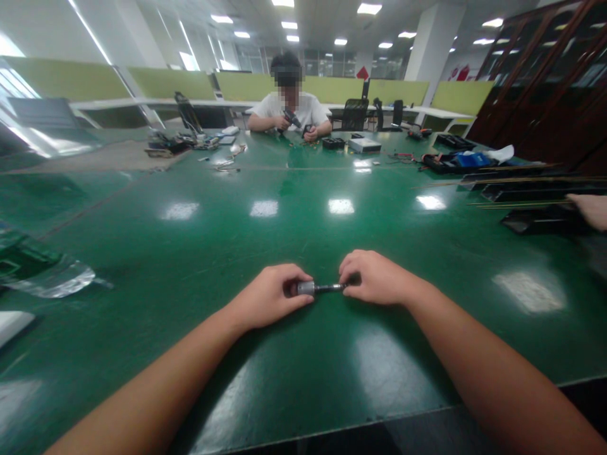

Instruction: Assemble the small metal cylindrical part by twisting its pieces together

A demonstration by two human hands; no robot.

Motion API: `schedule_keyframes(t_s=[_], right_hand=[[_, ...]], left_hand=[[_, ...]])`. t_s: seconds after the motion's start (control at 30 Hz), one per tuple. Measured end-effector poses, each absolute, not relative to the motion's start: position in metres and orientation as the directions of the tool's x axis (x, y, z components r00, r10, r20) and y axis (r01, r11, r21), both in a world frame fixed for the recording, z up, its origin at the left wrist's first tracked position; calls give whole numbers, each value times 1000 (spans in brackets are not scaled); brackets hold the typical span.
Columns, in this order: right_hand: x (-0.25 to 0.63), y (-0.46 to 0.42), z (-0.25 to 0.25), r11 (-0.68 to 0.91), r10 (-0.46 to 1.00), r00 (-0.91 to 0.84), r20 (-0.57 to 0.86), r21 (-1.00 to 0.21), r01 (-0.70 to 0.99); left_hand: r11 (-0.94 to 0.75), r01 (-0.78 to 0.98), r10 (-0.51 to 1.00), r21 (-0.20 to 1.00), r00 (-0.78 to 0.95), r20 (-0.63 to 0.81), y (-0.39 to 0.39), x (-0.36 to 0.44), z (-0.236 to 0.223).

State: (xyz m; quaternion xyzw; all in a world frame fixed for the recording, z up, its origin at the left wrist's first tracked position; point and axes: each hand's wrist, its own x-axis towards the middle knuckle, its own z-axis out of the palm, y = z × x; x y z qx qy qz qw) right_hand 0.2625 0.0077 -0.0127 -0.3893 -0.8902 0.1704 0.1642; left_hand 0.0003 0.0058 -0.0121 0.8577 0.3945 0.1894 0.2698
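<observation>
A small silver metal cylinder with a thin dark shaft (327, 288) lies level, low over the green table in front of me. My left hand (270, 296) is closed around the thick cylinder end, thumb on the near side and fingers on the far side. At the other end, my right hand (377, 278) pinches the tip of the shaft between thumb and fingers. The fingertips hide both ends of the part, so its exact kind cannot be made out.
Across the green table (227, 227) sits a person in a white shirt (310, 106) holding a dark tool. A plastic bottle (42, 268) lies at the left. Black trays with thin rods (526, 189) are at the right, near another person's hand (592, 210).
</observation>
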Motion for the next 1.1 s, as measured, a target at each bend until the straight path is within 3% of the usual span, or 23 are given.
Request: schedule_keyframes(t_s=[0.27, 0.6, 1.1], right_hand=[[273, 10, -8, 583, 798, -592, 114, -394, 711], [232, 4, -27, 710, 686, -676, 268, -449, 543], [230, 5, -33, 648, 750, -582, 314, -528, 550]], left_hand=[[-540, 587, 783, 603, 613, 105, 6, 1, -12], [-562, 576, 774, 594, 619, 132, 5, 4, -12], [-534, 578, 796, 617, 590, 135, 5, 3, -12]])
